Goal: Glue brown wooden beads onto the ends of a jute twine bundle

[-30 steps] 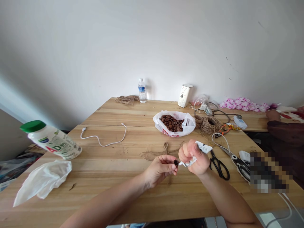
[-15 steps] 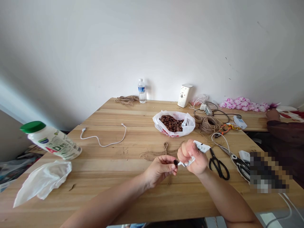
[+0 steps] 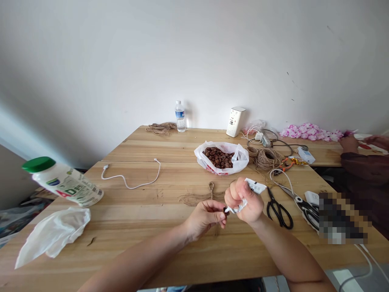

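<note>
My left hand (image 3: 204, 218) pinches a small dark brown bead (image 3: 225, 209) between thumb and fingertips above the wooden table (image 3: 158, 243). My right hand (image 3: 242, 201) is closed around a small white tube (image 3: 243, 198), its nozzle end touching the bead and its printed tail sticking out to the right. Behind the hands lies a knotted piece of jute twine (image 3: 203, 196) with frayed ends. A white plastic bag (image 3: 221, 157) full of brown beads sits further back.
Black scissors (image 3: 278, 209) and a second pair (image 3: 299, 202) lie right of my hand. A jute coil (image 3: 266, 158), white cable (image 3: 131, 178), water bottle (image 3: 180, 116), tilted green-capped bottle (image 3: 62, 184), crumpled bag (image 3: 53, 233) and pink flowers (image 3: 310, 132) surround. Another person's arm (image 3: 361, 160) rests at the right.
Both hands have shifted slightly left and up, and the tube's tip has closed in on the bead. The view moved a little left.
</note>
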`<state>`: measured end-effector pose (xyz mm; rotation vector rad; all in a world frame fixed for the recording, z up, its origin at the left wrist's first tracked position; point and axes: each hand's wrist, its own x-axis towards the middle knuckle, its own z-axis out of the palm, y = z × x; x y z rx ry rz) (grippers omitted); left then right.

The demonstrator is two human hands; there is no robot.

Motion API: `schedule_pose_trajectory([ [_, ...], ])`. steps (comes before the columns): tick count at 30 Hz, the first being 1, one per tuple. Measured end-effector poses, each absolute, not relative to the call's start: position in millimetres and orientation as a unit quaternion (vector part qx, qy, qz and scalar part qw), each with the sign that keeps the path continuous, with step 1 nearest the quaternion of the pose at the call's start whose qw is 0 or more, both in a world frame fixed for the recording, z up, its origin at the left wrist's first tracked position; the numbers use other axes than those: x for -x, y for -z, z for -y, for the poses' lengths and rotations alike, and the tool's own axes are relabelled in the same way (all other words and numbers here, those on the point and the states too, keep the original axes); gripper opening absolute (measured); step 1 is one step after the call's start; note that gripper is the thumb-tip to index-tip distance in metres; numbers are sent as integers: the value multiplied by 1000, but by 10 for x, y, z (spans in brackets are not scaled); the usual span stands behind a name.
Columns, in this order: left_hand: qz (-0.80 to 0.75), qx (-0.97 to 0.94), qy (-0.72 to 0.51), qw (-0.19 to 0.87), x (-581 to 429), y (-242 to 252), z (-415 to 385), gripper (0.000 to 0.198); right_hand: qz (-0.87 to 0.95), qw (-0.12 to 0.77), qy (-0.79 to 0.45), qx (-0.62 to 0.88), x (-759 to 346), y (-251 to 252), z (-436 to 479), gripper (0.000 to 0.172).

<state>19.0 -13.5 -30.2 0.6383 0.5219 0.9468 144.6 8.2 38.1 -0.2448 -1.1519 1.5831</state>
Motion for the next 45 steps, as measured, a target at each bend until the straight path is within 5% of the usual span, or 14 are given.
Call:
schedule_pose_trajectory([
  [45, -250, -310, -437, 806, -200, 285, 183, 30, 488, 548, -664, 141, -1442, -382, -76, 45],
])
